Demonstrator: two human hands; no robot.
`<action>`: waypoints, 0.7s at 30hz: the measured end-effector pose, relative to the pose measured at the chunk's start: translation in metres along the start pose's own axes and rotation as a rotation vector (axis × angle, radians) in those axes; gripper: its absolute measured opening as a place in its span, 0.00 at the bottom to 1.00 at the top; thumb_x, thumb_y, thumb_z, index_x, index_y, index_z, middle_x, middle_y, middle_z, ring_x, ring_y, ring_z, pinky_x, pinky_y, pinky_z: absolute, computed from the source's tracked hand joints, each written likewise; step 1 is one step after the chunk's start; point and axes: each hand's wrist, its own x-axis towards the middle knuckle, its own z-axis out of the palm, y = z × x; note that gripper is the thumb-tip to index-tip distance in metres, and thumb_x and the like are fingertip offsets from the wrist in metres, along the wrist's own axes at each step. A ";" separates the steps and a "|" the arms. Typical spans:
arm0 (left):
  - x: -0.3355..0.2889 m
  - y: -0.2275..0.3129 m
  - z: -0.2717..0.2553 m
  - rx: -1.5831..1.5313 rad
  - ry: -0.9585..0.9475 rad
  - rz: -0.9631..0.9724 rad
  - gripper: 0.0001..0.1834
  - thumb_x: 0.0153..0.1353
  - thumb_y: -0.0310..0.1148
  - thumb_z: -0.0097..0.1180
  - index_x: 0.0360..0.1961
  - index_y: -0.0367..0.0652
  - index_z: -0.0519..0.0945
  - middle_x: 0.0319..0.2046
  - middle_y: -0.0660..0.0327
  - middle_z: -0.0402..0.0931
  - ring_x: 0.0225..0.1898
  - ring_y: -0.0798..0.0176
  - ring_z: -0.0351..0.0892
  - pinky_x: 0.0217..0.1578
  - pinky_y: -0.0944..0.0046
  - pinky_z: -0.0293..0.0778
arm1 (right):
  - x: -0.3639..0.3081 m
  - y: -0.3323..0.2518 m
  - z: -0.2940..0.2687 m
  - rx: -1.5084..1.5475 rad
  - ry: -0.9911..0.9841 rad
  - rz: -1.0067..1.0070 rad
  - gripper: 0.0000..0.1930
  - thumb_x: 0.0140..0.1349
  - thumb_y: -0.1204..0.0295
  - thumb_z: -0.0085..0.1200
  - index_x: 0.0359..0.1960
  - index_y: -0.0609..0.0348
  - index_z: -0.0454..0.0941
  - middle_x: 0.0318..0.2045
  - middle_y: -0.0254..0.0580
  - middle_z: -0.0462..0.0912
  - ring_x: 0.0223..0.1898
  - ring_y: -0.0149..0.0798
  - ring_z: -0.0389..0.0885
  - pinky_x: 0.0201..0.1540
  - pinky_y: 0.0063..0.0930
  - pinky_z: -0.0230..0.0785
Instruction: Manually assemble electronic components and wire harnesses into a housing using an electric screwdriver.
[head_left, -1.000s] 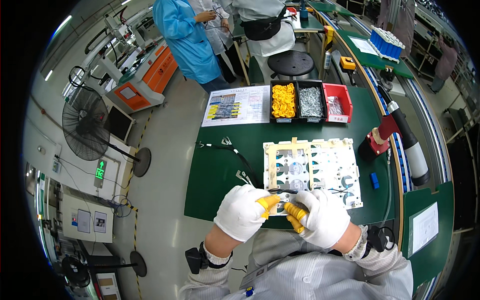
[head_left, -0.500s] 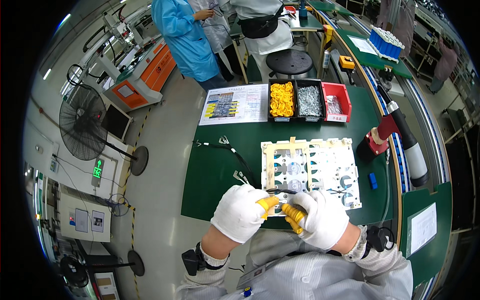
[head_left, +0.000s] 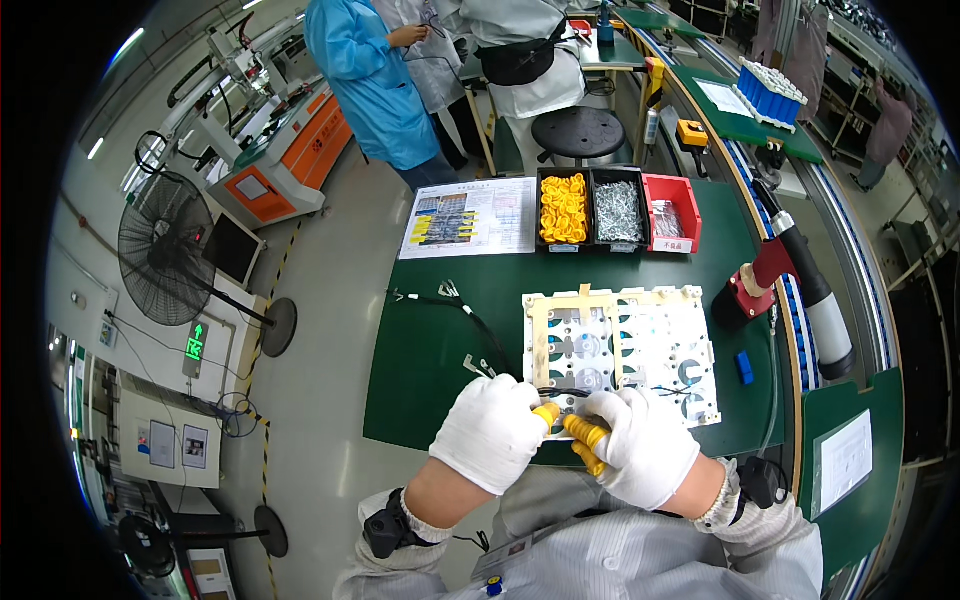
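Observation:
My left hand [head_left: 488, 430], in a white glove with yellow on its fingertips, is closed at the near edge of a white plastic frame plate [head_left: 660, 325]. Beside it my right hand [head_left: 645, 447], gloved alike with ribbed yellow finger cots [head_left: 584, 430], is closed too. The fingertips nearly meet; whatever they pinch is too small or hidden. A short black cable [head_left: 565, 392] lies across the plate just beyond them. To the left, a black wire harness [head_left: 480, 327] with bare metal terminals runs on the green table toward my left hand.
Beyond the plate stand bins of yellow rings [head_left: 563, 210], screws [head_left: 619, 212] and a red bin [head_left: 671, 215], beside a printed sheet [head_left: 470, 218]. At right are a small blue block [head_left: 744, 367] and a black-and-grey tool [head_left: 812, 285] on a red mount. People stand across the table.
My left hand has turned and shifted slightly right, closer to my right hand. The right hand keeps nearly the same place. The plate sits a little lower in the view.

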 end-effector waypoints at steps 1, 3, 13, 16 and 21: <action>-0.001 -0.001 0.001 0.000 0.004 -0.002 0.05 0.62 0.34 0.66 0.34 0.46 0.89 0.31 0.65 0.83 0.35 0.59 0.80 0.35 0.57 0.75 | 0.001 0.000 -0.001 -0.004 -0.001 -0.003 0.14 0.67 0.65 0.63 0.47 0.62 0.85 0.44 0.43 0.81 0.43 0.47 0.79 0.43 0.41 0.74; -0.004 -0.002 0.002 -0.010 0.016 0.014 0.05 0.62 0.34 0.66 0.33 0.45 0.89 0.31 0.65 0.82 0.35 0.59 0.79 0.35 0.57 0.75 | 0.002 -0.001 -0.006 -0.001 0.020 -0.077 0.13 0.65 0.67 0.65 0.45 0.62 0.86 0.43 0.42 0.82 0.42 0.48 0.80 0.43 0.40 0.75; -0.005 0.000 -0.006 -0.084 -0.039 -0.033 0.04 0.56 0.29 0.64 0.31 0.42 0.88 0.32 0.62 0.82 0.35 0.55 0.79 0.36 0.54 0.75 | 0.068 0.077 -0.083 0.182 0.366 0.196 0.08 0.64 0.73 0.66 0.41 0.62 0.89 0.34 0.49 0.86 0.33 0.52 0.87 0.38 0.38 0.80; 0.002 0.002 -0.007 -0.110 0.004 -0.011 0.04 0.54 0.29 0.65 0.29 0.42 0.88 0.32 0.60 0.82 0.35 0.54 0.79 0.37 0.53 0.76 | 0.111 0.139 -0.092 -0.034 0.279 0.387 0.10 0.67 0.67 0.63 0.40 0.61 0.90 0.35 0.55 0.88 0.35 0.55 0.88 0.42 0.41 0.81; 0.006 -0.001 -0.004 -0.129 0.018 0.014 0.04 0.55 0.30 0.65 0.29 0.42 0.88 0.33 0.61 0.83 0.35 0.54 0.80 0.38 0.53 0.76 | 0.176 0.211 -0.057 -0.280 -0.048 0.511 0.13 0.63 0.70 0.57 0.43 0.57 0.91 0.41 0.57 0.90 0.44 0.59 0.89 0.49 0.44 0.82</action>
